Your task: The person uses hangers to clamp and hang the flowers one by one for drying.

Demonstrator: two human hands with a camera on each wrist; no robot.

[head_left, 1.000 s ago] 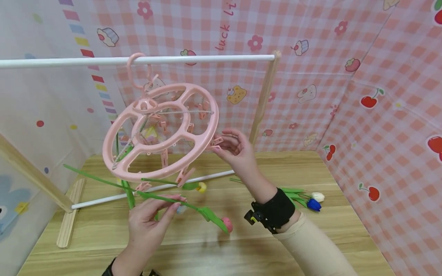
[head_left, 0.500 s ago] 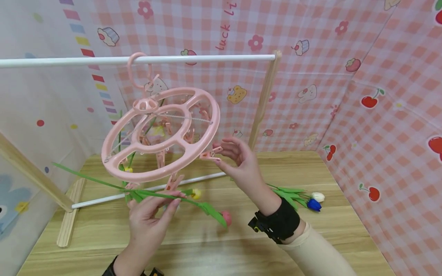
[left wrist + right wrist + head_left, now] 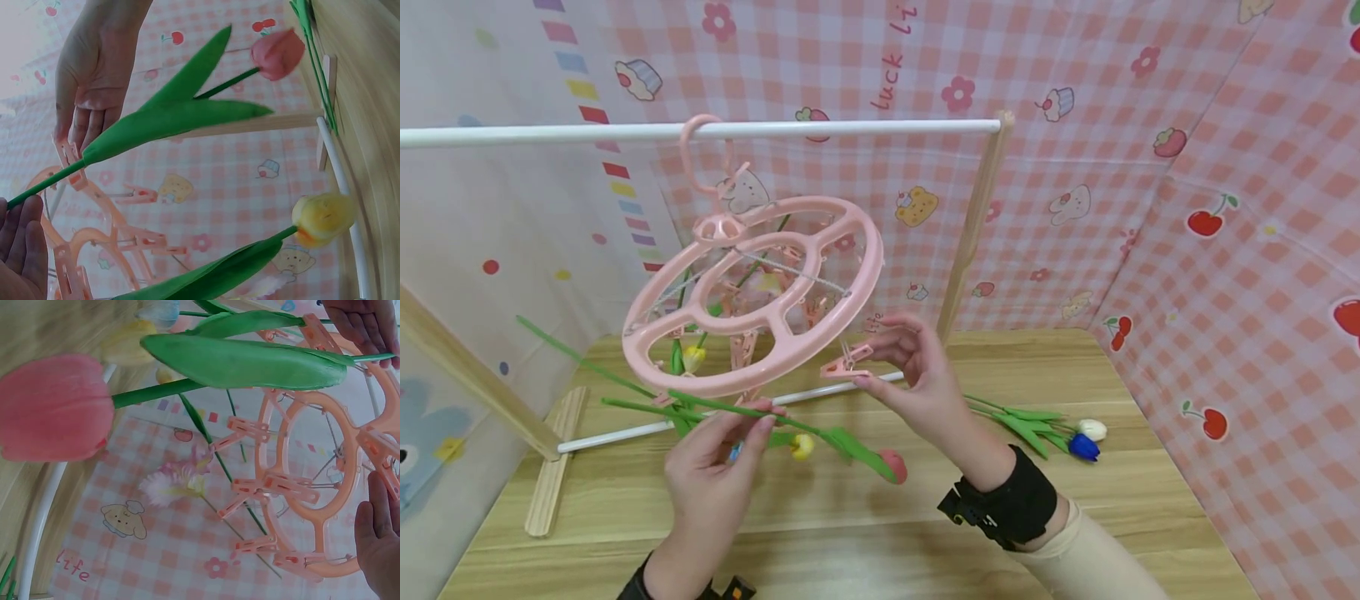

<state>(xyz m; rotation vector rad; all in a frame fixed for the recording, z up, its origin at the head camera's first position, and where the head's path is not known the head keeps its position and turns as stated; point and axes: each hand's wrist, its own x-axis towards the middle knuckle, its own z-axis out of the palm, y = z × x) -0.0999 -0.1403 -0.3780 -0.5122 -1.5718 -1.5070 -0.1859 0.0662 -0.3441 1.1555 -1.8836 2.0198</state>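
My left hand pinches the green stem of an artificial pink tulip between thumb and fingers, its bloom pointing right. With thumb and fingertips, my right hand holds a pink clothespin that dangles from the round pink clip hanger. Whether the clothespin's jaws are spread is hard to tell. In the right wrist view the tulip bloom looms close, across from the right fingers. A yellow tulip hangs below the hanger, near the left hand.
The hanger hooks over a white rod on a wooden stand. Other clips and flowers, including a pale pink-white bloom, hang beneath it. On the table at right lie a blue tulip and a white tulip.
The hanger has turned and its near clips and the yellow tulip have swung left. My right hand has moved down with the clothespin; my left has shifted slightly left with the pink tulip.
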